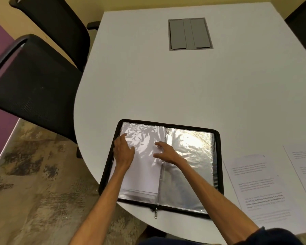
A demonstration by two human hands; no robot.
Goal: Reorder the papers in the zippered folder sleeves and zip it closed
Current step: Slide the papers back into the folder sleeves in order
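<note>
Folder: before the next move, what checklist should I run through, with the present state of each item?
1. Folder open flat on table: ok.
2. Left hand and right hand both on left sleeve: ok.
3. Paper fully seated in that sleeve: cannot tell.
4. All sheets filed: not ok, some lie right of folder.
5. Zipper pull free at near edge: ok.

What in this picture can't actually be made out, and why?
Head view:
1. Print on the nearer loose sheet: too small and blurred to read.
2. Far-right sheet: cut off by the right edge.
3. Paper in the left sleeve: partly under the left hand and glare.
4. Right sleeve contents: hidden by glare and the right forearm.
</note>
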